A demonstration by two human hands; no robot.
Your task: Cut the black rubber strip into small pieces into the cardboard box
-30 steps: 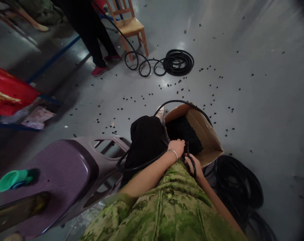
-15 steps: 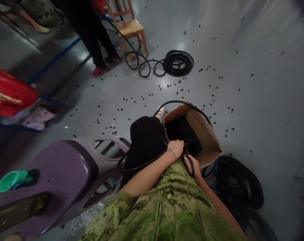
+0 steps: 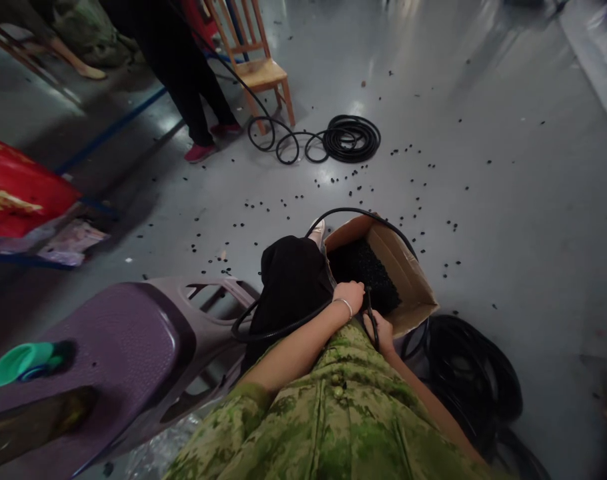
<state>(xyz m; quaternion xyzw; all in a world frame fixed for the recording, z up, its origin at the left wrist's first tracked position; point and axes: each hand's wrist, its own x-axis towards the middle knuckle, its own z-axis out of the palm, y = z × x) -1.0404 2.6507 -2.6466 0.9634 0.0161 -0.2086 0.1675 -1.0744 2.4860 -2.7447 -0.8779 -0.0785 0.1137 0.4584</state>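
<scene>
My left hand (image 3: 351, 294), a bangle on its wrist, is curled shut around a black ribbed hose (image 3: 278, 329) that loops over my black-trousered knee and arcs over the box. Just below it, my right hand (image 3: 382, 327) grips the same hose close to its end. Both hands hover at the near edge of an open cardboard box (image 3: 406, 273) filled with small black pieces (image 3: 366, 267).
A large coil of black hose (image 3: 471, 373) lies on the floor at my right. A purple plastic stool (image 3: 123, 347) with a green cup (image 3: 21, 360) stands left. Farther off are a wooden chair (image 3: 261, 67), another hose coil (image 3: 351, 139), a standing person's legs (image 3: 193, 87), scattered black bits.
The view tilted up slightly. My right hand slid a little up toward the left hand along the hose; both keep their grip.
</scene>
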